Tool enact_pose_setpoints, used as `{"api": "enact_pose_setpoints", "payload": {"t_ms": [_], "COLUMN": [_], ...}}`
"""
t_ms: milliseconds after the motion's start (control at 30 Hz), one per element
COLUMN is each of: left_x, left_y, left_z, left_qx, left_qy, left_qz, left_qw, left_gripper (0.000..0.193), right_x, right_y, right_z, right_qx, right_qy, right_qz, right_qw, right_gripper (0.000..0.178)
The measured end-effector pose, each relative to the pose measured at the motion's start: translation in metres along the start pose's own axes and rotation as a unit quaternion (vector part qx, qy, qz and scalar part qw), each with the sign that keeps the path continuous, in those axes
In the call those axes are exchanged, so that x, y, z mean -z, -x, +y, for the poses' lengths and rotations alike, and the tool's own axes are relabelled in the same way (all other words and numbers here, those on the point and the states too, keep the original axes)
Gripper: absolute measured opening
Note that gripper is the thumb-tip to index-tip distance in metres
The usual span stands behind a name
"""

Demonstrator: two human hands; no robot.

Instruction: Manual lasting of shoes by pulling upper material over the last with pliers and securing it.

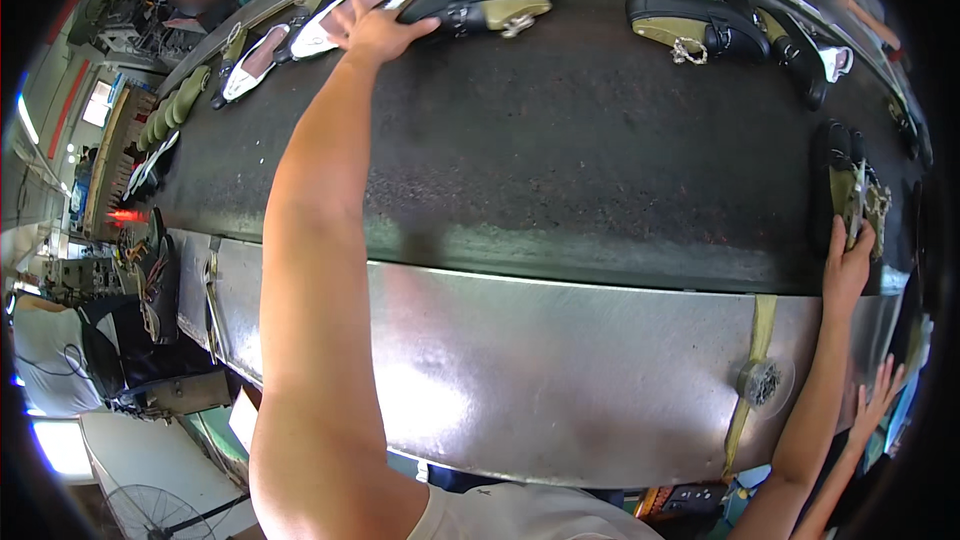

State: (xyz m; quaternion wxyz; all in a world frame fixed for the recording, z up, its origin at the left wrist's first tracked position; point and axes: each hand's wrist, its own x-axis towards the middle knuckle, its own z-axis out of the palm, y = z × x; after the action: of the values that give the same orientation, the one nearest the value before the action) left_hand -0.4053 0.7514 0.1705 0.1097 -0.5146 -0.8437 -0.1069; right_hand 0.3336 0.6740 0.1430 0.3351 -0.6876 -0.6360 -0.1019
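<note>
My left hand [378, 37] reaches to the far side of the dark belt, its fingers spread over a pair of shoes. Its thumb points at a black and olive shoe [470, 12] with a white rim, and its fingertips lie by a shoe with a pale pink insole [345, 18]. Whether it presses on either I cannot tell. At the right my right hand [848, 258] is closed on a slim silver tool [858, 202], perhaps scissors, held upright against a black and olive shoe [832, 165] with a pale cord at its side.
More black and olive shoes [695, 15] lie at the far right. Olive pieces [175, 105] stand at the far left. A metal ledge [560, 370] runs along the near side, with a round clear dish [768, 383] on it. Another person's open hand [878, 402] is at the lower right.
</note>
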Motion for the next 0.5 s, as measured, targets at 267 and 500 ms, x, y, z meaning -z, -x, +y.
{"api": "enact_pose_setpoints", "payload": {"t_ms": [267,500], "left_x": [0.052,0.196], "left_y": [0.097,0.278], "left_z": [-0.012,-0.085], "left_qx": [-0.027,-0.041], "left_qy": [0.022,-0.002], "left_qz": [-0.036,-0.084], "left_qw": [0.999,0.996], "left_gripper": [0.088,0.073], "right_x": [-0.002,0.089], "right_y": [0.003,0.029], "right_z": [0.015,-0.048], "right_qx": [0.057,0.128], "right_qy": [0.042,-0.067], "right_qz": [0.022,0.061], "right_qw": [0.997,0.988], "right_gripper": [0.056,0.048]}}
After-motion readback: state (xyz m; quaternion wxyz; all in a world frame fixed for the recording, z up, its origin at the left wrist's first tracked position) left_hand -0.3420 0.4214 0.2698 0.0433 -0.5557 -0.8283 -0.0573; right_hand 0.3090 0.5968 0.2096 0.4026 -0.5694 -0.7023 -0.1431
